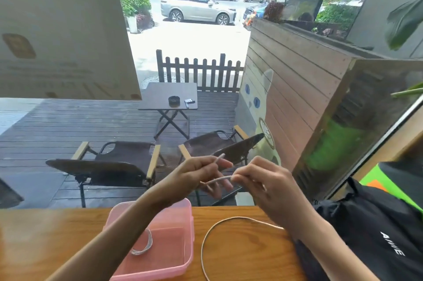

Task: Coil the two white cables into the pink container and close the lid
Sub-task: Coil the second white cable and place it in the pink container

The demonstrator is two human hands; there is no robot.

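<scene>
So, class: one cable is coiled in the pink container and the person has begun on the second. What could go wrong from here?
1. The second cable trails in a long loose loop across the wooden counter; pulled in carelessly, it may tangle or slip off the near edge.
2. The left hand and right hand pinch only its end, so a slack coil could spring open.
3. The coiled cable in the pink container may be dislodged when the second goes in.

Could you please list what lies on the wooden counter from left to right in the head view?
Pink container with a coiled white cable inside, then the loose white cable looping on the wood, then the black jacket at the right edge.
</scene>
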